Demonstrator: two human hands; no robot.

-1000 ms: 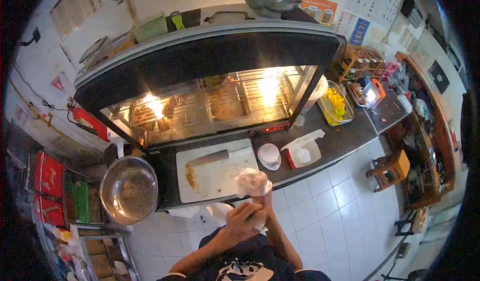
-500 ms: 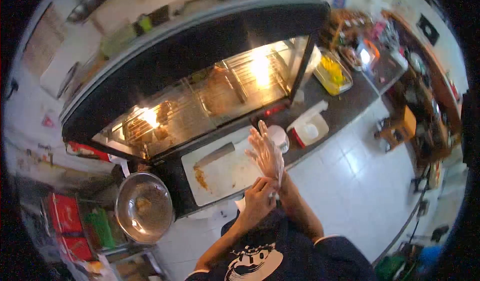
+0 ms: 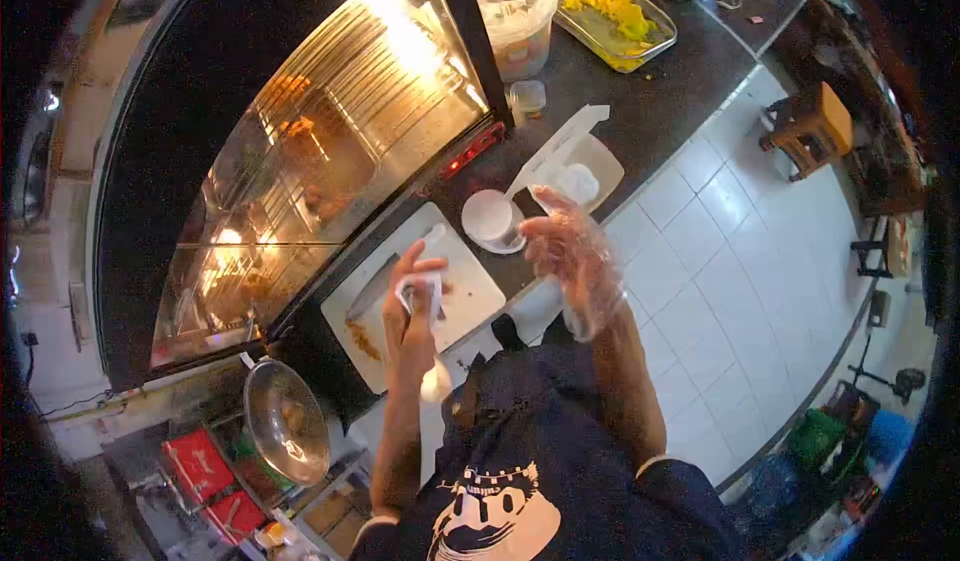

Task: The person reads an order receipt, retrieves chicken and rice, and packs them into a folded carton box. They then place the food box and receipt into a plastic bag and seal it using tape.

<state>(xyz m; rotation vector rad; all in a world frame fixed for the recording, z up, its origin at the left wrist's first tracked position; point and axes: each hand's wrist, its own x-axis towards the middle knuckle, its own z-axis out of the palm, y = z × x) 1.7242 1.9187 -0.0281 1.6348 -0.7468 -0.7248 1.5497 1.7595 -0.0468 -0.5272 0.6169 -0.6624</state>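
My right hand [image 3: 578, 256] wears a clear, loose plastic glove. Its fingers are apart and slightly bent, above the counter edge near a round white dish or scale [image 3: 489, 215]. To the left, my bare left hand [image 3: 408, 311] has a white tissue-like piece [image 3: 424, 289] between its fingers; what exactly it is cannot be made out. Below that hand lies a white cutting board [image 3: 472, 279] bearing a knife [image 3: 374, 287] and brown crumbs [image 3: 361, 340]. An opened white takeaway box [image 3: 606, 157] with something white inside sits beyond the round dish.
A lit glass food warmer [image 3: 330, 151] fills the left. Along the dark counter [image 3: 690, 71] stand a plastic tub [image 3: 515, 21] and a metal tray [image 3: 655, 51] of yellow food. A steel bowl [image 3: 268, 401] is at lower left. An orange stool [image 3: 815, 126] stands on the tiled floor.
My hands have come apart: the left no longer grips the right's glove at the wrist and has moved left over the board. The view has swung and come closer to the counter.
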